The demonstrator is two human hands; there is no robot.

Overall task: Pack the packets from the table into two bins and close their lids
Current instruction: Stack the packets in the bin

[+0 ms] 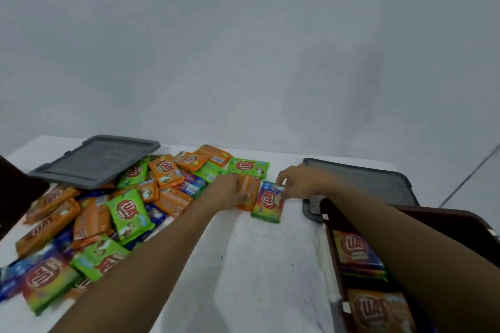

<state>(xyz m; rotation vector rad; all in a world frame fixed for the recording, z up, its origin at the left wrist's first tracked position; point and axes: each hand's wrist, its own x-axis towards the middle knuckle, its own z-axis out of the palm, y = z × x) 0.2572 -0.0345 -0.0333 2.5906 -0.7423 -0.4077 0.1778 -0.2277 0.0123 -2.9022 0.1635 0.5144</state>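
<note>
A heap of orange, green and blue packets (113, 211) covers the left of the white table (251, 265). My left hand (230, 192) lies over an orange packet (250, 194) at the heap's right edge, fingers bent onto it. My right hand (295, 184) pinches the top edge of a rainbow-coloured packet (269, 204) lying next to the orange one. A dark red bin (460, 220) at the lower right holds several packets (354, 251); my right forearm crosses over it. Part of another dark bin (16, 192) shows at the left edge.
A grey lid (94, 161) rests tilted on the heap at the back left. A second grey lid (373, 184) lies behind the right bin. A pale wall rises behind the table. The table's far edge runs just behind the lids.
</note>
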